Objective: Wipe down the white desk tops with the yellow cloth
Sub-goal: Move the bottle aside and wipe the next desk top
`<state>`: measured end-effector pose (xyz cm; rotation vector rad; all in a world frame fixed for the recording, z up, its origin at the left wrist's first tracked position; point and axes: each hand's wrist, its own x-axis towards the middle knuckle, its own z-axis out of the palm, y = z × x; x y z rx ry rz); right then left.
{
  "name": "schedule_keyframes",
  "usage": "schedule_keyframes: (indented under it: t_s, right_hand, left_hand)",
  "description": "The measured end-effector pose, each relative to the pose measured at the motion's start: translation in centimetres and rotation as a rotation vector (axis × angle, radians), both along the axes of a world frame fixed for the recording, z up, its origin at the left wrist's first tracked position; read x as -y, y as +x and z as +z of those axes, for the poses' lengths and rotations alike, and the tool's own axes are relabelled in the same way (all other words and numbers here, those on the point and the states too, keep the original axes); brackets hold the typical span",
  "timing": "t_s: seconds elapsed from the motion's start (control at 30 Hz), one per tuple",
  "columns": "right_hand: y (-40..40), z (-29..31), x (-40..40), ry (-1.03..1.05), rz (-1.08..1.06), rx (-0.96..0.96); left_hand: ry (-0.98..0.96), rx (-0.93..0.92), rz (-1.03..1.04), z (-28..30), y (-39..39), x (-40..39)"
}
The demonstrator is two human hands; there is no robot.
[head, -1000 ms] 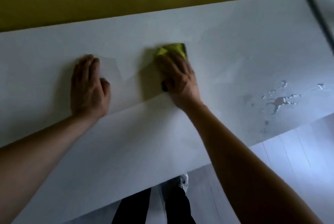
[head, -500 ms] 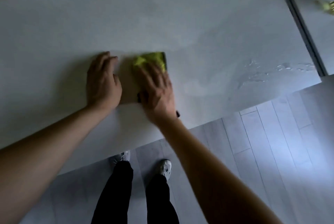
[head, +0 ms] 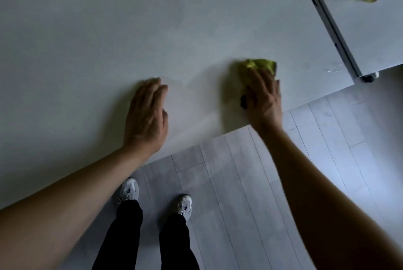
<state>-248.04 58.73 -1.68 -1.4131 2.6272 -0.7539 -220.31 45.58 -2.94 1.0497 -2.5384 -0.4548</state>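
Yellow cloth pressed flat under right hand, fingers extended; water droplets lie further right; left hand rests flat, holding nothing.

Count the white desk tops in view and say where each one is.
2. The large desk top lies under both hands; a second desk top adjoins it at upper right. Others may lie outside the view.

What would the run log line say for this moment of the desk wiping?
right hand presses yellow cloth on white desk | left hand flat on desk | droplets near right edge
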Motion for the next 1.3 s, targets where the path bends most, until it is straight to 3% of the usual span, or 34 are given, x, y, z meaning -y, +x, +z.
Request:
schedule_keyframes:
  t_s: [0.1,0.2,0.4,0.57,0.8,0.93,1.0,1.17,1.3]
  right_hand:
    - [-2.4,0.0,0.1,-0.008,-0.121,0.023]
    - [0.6,-0.2,0.6,-0.039,-0.16,0.036]
    - [14.2,-0.2,1.3,-0.049,0.221,0.068]
    - [9.6,-0.7,0.5,-0.042,0.384,0.005]
    - [-8.0,-1.0,-3.6,-0.072,-0.185,0.045]
    - [-5.9,-0.6,-1.9,-0.006,-0.368,0.043]
    - [-2.3,-0.6,-0.9,-0.003,-0.265,0.065]
    - [8.8,-0.9,3.0,-0.029,0.367,0.044]
    - [9.4,-0.4,5.7,-0.009,0.628,0.008]
  left_hand:
    - [-0.005,0.01,-0.012,-0.2,-2.8,-0.1]
    - [-0.002,0.01,0.038,-0.4,-4.5,0.2]
    - [0.066,-0.026,0.136,-0.8,-4.7,0.3]
    - [0.004,-0.008,0.134,-0.6,-4.8,0.2]
    - [-0.046,-0.008,0.143,-0.9,-5.1,-0.2]
    - [-0.048,-0.015,0.192,-0.8,-5.2,-0.4]
    - [-0.083,-0.001,0.239,-0.7,-5.2,-0.5]
    - [-0.09,-0.035,0.303,-1.2,-5.0,-0.3]
    - [-0.051,-0.079,0.35,-1.4,-4.7,-0.1]
